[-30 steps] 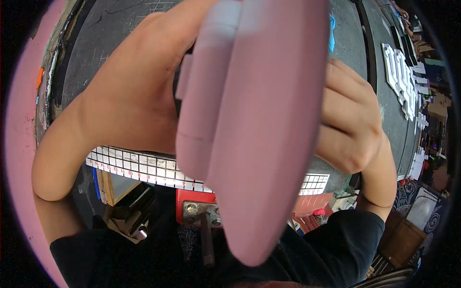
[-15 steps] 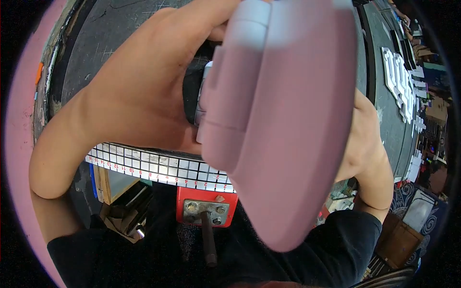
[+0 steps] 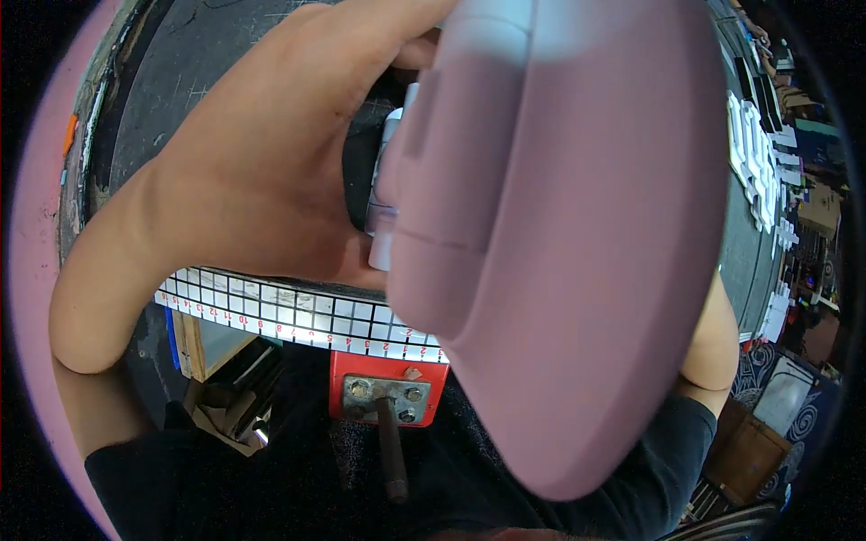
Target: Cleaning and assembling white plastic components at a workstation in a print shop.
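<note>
Arching over the tabletop (image 3: 212,45), the left hand (image 3: 271,153) curves beside a pink casing (image 3: 595,216); whether it grasps anything, I cannot tell. The casing overlaps the near edge, hiding the right hand. A ruler (image 3: 280,316) lines that edge.

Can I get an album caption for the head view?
Left hand curved beside a large mauve object that hides the right hand, near a gridded ruler strip.

the left hand (image 3: 280,149) is arched, the right hand hidden.
</note>
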Demonstrator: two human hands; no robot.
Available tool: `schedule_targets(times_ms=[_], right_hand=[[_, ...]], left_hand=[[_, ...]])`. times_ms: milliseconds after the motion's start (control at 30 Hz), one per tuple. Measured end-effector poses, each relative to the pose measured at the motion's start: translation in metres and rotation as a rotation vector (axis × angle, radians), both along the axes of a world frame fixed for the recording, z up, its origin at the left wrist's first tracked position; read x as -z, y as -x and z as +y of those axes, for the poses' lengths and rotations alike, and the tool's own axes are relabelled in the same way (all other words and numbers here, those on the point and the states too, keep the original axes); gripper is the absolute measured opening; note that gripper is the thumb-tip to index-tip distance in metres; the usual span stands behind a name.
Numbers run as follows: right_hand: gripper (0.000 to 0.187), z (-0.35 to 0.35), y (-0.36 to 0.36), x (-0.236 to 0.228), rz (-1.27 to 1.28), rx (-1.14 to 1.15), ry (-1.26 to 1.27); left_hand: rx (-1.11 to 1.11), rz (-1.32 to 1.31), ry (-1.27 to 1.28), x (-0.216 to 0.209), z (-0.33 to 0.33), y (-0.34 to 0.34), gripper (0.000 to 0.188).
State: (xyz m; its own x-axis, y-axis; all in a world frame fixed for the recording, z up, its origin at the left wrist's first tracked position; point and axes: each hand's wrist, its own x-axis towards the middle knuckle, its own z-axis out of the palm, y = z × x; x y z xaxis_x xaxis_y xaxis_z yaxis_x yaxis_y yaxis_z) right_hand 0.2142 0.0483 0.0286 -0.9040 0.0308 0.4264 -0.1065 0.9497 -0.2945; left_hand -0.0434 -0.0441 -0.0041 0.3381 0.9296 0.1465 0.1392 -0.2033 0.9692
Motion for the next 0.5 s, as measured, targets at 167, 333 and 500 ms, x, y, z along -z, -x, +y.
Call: schedule_targets(times_ms=[167,333,500], right_hand=[[0.023,-0.002,0.003,-0.011,-0.155,0.055,0.073],[0.021,-0.004,0.004,-0.021,-0.232,0.102,0.282],[0.019,-0.004,0.005,-0.014,-0.156,0.078,0.116]], left_hand=[[0.019,-0.002,0.000,-0.001,0.001,0.001,0.100],[0.029,-0.005,-0.003,-0.003,0.000,0.002,0.099],[0.044,0.002,-0.023,-0.007,-0.002,0.002,0.098]])
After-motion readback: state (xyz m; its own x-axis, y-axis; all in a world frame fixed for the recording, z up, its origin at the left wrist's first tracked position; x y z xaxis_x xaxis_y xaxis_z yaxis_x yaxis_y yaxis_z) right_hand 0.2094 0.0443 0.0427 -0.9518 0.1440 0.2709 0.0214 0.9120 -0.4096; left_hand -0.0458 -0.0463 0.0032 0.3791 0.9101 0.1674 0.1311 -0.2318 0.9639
